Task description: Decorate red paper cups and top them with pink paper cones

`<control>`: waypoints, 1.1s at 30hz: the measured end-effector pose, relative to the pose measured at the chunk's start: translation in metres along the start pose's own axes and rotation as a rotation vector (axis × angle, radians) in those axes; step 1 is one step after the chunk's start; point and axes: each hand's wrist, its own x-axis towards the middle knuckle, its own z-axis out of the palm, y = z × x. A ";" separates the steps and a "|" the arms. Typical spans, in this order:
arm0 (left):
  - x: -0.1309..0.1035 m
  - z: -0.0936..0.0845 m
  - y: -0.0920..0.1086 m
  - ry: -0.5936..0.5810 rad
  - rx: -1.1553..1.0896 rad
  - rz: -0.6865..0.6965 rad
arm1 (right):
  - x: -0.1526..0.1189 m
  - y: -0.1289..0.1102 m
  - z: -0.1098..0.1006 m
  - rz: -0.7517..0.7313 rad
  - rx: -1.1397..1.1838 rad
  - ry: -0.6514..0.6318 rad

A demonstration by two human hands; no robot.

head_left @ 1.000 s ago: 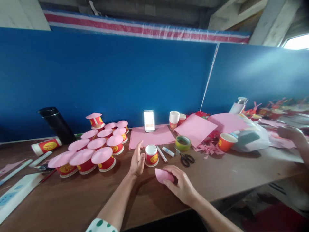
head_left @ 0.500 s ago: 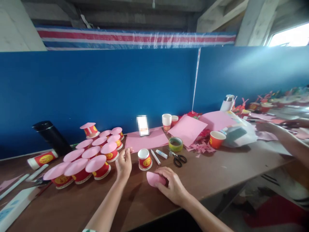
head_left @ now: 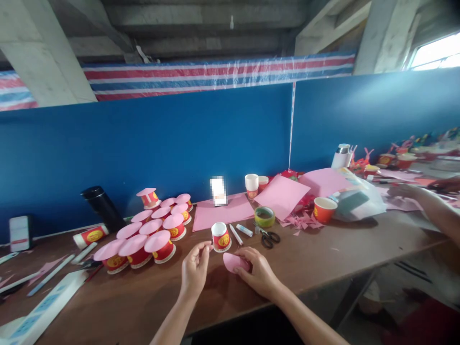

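Observation:
My right hand [head_left: 259,272] holds a curved piece of pink paper [head_left: 235,263] between thumb and fingers, low over the table's front part. My left hand [head_left: 196,269] is closed in a pinch, its fingertips near a red and white paper cup [head_left: 221,236]; anything between them is too small to name. That cup stands with its white opening up. Behind it to the right lie a white pen [head_left: 236,235], a glue stick [head_left: 245,230], green tape [head_left: 264,216] and black scissors [head_left: 268,236].
Several red cups with pink paper discs [head_left: 157,240] stand at the left, near a black bottle [head_left: 102,208]. Pink sheets [head_left: 223,211] lie by the blue partition [head_left: 179,134]. Another person's hand [head_left: 406,191] is at the far right, past an orange-red cup [head_left: 325,210].
My left hand has moved right, away from the disc-topped cups and closer to the single cup. My right hand still holds the pink paper. The view has shifted left.

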 end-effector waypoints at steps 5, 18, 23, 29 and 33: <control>-0.021 -0.007 -0.004 0.042 -0.022 -0.070 | -0.001 0.004 0.003 0.008 -0.007 0.022; -0.036 -0.007 0.028 0.039 -0.267 -0.236 | -0.002 0.007 0.003 -0.002 -0.006 0.019; -0.039 -0.007 0.029 -0.027 -0.322 -0.233 | -0.003 0.006 0.003 -0.001 -0.014 0.013; -0.039 -0.005 0.025 -0.030 -0.256 -0.252 | -0.002 0.007 0.003 -0.002 -0.012 0.010; -0.039 -0.004 0.019 -0.036 -0.282 -0.312 | -0.002 0.011 0.005 -0.013 -0.009 0.007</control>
